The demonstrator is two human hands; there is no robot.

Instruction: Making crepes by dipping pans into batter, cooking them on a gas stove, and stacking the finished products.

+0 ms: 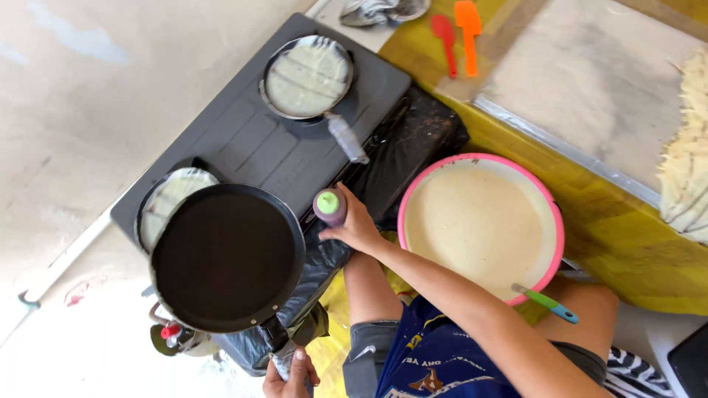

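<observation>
The left hand (293,372) is clenched round the handle of a dark, matte, round pan (227,258) held above the grey stove (251,140); keeping it level seems wise; the right hand (355,228) wraps a smooth purple bottle (330,207) standing on black plastic beside the pink-rimmed basin (554,221) of pale, creamy batter.

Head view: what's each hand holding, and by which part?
Left hand grips the black pan by the end of its handle. Right hand holds the purple bottle around its body, below the green cap.
</observation>
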